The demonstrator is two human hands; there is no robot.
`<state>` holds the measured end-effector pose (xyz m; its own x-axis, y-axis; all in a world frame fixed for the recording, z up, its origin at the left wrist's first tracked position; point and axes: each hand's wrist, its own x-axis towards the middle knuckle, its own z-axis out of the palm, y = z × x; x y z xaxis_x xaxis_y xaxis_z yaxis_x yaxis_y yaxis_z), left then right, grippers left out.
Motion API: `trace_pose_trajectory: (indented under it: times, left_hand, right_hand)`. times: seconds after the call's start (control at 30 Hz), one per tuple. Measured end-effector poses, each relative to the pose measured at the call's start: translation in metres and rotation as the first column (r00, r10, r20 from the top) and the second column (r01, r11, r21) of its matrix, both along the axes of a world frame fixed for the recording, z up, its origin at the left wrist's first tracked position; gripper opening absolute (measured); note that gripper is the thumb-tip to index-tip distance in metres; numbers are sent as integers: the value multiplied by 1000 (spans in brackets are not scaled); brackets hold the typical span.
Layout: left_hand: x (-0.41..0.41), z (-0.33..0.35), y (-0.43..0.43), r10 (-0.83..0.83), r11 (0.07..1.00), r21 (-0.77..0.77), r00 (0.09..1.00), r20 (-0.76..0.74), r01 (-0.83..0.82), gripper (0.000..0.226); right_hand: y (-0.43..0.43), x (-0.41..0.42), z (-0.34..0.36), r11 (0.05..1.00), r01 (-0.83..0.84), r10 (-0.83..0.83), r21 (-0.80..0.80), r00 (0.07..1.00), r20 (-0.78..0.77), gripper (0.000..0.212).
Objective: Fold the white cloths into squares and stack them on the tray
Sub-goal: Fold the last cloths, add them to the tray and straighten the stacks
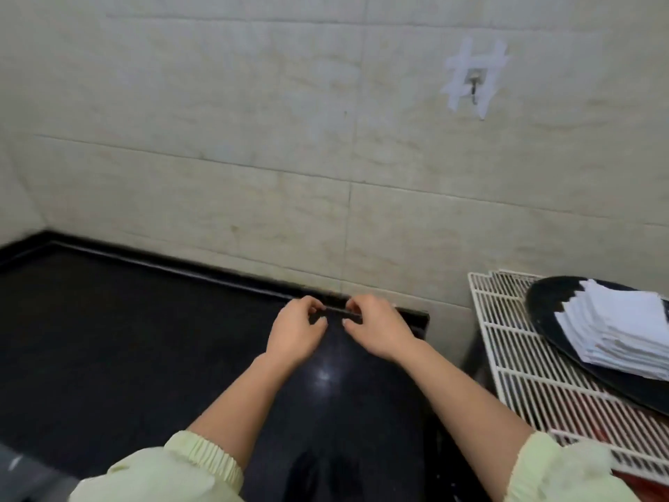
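The person's two hands meet just right of the frame's centre, over the far edge of the black counter (126, 338). The left hand (295, 333) and the right hand (376, 329) face each other with fingers curled and thumb and forefinger drawn close, nearly touching one another; whether they pinch anything between them I cannot tell, since only the dark counter edge shows in the gap. Pale green sleeves (188, 465) are pushed up past the forearms at the bottom of the frame. At the right edge of the frame the white cloths (622, 327) sit already folded in a thick stack of squares, corners slightly fanned, the stack leaning with its long run from upper left toward lower right. It rests on a dark oval tray (543, 302), whose long axis follows the same diagonal, set on a white wire rack (525, 375) beside the counter. A taped hook (474, 86) hangs on the tiled wall at upper right.
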<state>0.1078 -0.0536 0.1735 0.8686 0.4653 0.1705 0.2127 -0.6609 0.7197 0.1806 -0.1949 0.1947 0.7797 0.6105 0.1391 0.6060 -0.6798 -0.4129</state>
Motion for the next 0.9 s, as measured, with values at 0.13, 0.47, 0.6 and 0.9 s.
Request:
trace_pose_trajectory:
  times: [0.13,0.47,0.6,0.9]
  left_hand:
    - [-78,-28,95,122,992,51,989,-84,-118,22]
    - [-265,-54,273,478,875,138,871,-110,-463,23]
    - [-336,-56,330,630,775,136,773,-80,-617,24]
    - [-484,-71,443,844,531,121,510,-167,-839,33]
  right_hand:
    - [98,-62,-22,990,-132,131,-55,991,-12,32]
    - [308,-200,-55,895,-426,424,-129,905,-41,39]
    - [388,-259,-57,804,-574,577,-157,816,-26,41]
    - [554,-390,-64,539,-811,826,-227,562,-43,43]
